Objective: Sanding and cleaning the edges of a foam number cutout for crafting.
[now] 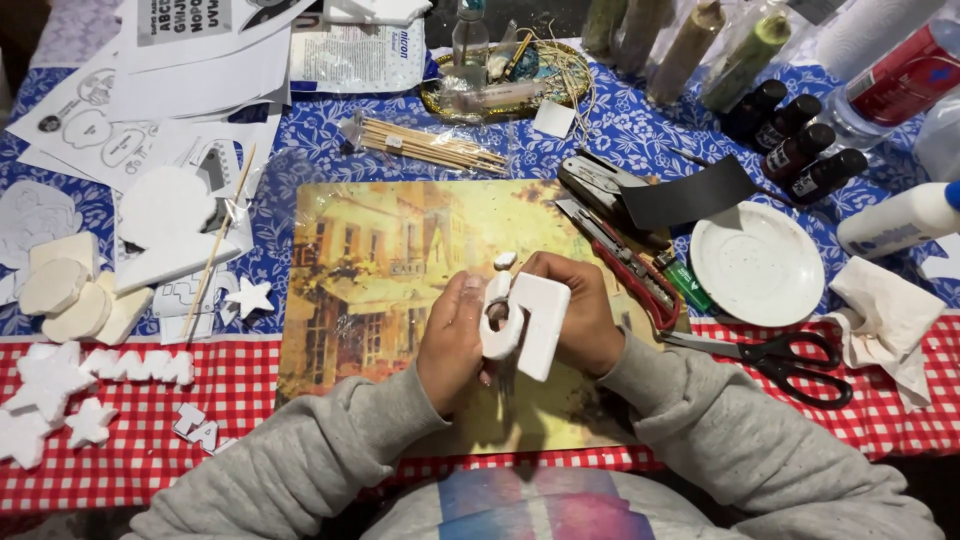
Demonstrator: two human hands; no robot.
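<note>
Loose grey sweatshirt sleeves, ribbed cuffs, bare hands

1. The light is even and moderately bright across the worktop (640, 120), apparently from overhead; colours look warm.
2. Shadows are soft and short: a dim patch lies under the hands on the picture board (360, 260), and the scissors (790, 355) cast only a thin edge.
3. Mild glare shows on the white plate (757, 262) and the glossy board surface.
4. The centre is fairly sharp; the bottles (800, 150) along the far edge look softer.
5. The corners darken, chiefly top left and bottom right.
6. Straight lines bend slightly near the edges, as with a wide lens.
</note>
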